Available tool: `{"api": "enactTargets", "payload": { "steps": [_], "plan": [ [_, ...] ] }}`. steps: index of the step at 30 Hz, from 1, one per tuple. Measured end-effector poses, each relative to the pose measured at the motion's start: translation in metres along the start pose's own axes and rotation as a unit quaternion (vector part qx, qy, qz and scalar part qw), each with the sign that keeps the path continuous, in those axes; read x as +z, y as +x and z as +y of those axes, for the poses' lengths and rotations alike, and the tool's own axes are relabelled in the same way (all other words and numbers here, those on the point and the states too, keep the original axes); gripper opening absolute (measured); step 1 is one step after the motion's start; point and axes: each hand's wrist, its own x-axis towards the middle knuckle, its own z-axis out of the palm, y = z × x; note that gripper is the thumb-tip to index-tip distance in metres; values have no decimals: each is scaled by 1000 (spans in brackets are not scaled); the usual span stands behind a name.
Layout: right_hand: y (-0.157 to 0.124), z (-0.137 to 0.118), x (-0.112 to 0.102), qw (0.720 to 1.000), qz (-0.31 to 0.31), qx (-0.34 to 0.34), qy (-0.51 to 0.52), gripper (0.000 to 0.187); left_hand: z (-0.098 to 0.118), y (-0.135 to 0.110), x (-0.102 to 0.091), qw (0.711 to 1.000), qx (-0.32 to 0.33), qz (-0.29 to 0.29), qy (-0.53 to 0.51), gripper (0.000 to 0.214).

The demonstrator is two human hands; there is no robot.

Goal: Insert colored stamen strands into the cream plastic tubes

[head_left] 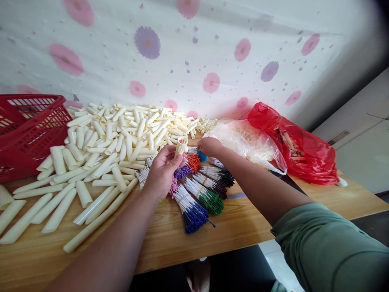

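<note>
My left hand (163, 170) is closed round a short cream tube (181, 146), held upright above the table with small coloured bits showing in its open top. My right hand (210, 147) is at the light blue bundle (201, 156), its fingers curled down; whatever they grip is hidden. Below and between the hands lie fanned-out bundles of thin white sticks with coloured ends: orange (193, 162), purple (182, 172), green (212, 202), dark blue (194, 217) and black (227, 177). Pink-tipped sticks (173, 186) are partly behind my left hand.
A large heap of cream tubes (121, 138) covers the table's left and back, beside a red basket (33, 134). Small pale pieces (206, 125), a clear plastic bag (243, 138) and a red plastic bag (316, 156) lie at right. A flowered sheet (182, 52) hangs behind.
</note>
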Motion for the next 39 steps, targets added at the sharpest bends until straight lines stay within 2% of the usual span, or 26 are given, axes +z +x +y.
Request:
{"api": "enactTargets", "payload": {
  "steps": [5, 11, 14, 18, 23, 26, 29, 32, 34, 37, 39],
  "plan": [
    [0, -1, 0, 1000, -6, 5, 9, 28, 1, -1, 0, 1000, -3, -4, 9, 23],
    [-11, 2, 5, 995, 66, 6, 79, 12, 2, 0, 1, 1000, 1, 1, 4, 24],
    [-14, 8, 9, 985, 92, 22, 143, 11, 3, 0, 1, 1000, 3, -4, 4, 24],
    [-15, 18, 18, 959, 99, 70, 255, 9, 4, 0, 3, 1000, 3, 8, 2, 25],
    [-21, 22, 24, 906, 81, 117, 398, 5, 5, 1, 3, 1000, -2, 18, 5, 29],
    [-27, 24, 23, 878, 93, 126, 452, 12, 5, 2, 2, 999, -4, 30, 13, 30],
    [-34, 30, 18, 865, 118, 127, 470, 10, 5, 2, 0, 999, -5, 38, 20, 31],
    [-48, 33, 9, 868, 157, 103, 460, 6, 4, 4, -3, 999, 3, 36, 26, 29],
    [-64, 28, 1, 871, 173, 61, 455, 5, 4, 5, -4, 998, 25, 37, 40, 27],
    [-90, 11, -8, 871, 144, -30, 469, 8, 4, 4, -5, 996, 52, 20, 70, 25],
    [-104, -3, -8, 860, 125, -100, 485, 11, 5, 1, -4, 996, 38, -22, 79, 24]
  ]
}}
